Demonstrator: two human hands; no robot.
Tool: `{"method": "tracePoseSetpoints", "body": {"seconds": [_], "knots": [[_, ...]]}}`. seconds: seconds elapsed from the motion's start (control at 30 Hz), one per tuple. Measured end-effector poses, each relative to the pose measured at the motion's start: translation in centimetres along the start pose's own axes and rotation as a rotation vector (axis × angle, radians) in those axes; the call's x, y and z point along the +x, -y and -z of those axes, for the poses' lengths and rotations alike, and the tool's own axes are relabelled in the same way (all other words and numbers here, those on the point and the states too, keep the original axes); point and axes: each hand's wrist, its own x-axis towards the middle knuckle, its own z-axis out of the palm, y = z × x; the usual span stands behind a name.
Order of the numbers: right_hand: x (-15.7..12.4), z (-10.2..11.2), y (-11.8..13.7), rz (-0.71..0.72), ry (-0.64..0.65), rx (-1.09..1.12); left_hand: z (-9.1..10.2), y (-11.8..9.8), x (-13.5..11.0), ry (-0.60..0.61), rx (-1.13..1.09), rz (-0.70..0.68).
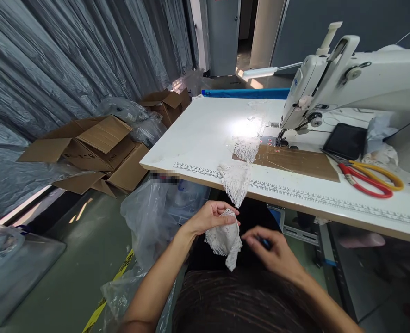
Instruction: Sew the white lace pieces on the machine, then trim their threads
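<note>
My left hand (216,217) is closed on a piece of white lace (224,238), pinched between thumb and fingers in front of the table edge. The lace hangs down over my lap. Just right of it is my right hand (272,247), its fingers curled round a small dark blue object (264,242) whose kind I cannot make out. More white lace (235,178) runs from the lit area by the needle down over the table's front edge, its tip close above my left hand.
A white sewing machine (305,88) stands on the white table (191,134). Red and yellow scissors (368,180) and a black tray-like item (346,138) lie at the right. Open cardboard boxes (97,143) and clear plastic bags (149,217) are on the left.
</note>
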Motion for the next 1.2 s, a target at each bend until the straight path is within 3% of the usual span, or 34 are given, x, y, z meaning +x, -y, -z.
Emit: {"method": "tracePoseSetpoints", "body": {"seconds": [0.1,0.23,0.5,0.6,0.77,0.9,1.07,1.2], "knots": [[1.7,0.9,-1.0,-0.086,-0.105,-0.007,-0.7,-0.3,-0.4,-0.043,0.059,-0.014],[3.1,0.9,-1.6,-0.086,-0.082,-0.016,-0.9,-0.6,-0.5,-0.09,0.156,-0.064],[4.7,0.3,-0.3,0.051,-0.087,-0.086,-1.0,-0.9,-0.7,-0.107,0.23,-0.123],[4.8,0.1,-0.3,0.026,-0.146,-0.082,-1.1,-0.8,-0.7,-0.149,0.211,-0.116],[4.4,-0.4,-0.4,0.005,-0.081,-0.055,-1.2,-0.9,-0.6,-0.165,0.178,-0.108],[4.3,-0.6,-0.6,0.037,-0.113,-0.12,-1.3,-0.9,-0.7,-0.143,0.208,-0.095],[3.3,-0.2,-1.3,-0.002,-0.182,-0.036,-1.2,1.6,-0.4,-0.106,0.378,-0.102],[3.4,0.3,-1.0,0.0,-0.362,0.039,0.0,5.6,0.5,-0.266,0.844,-0.231]]}}
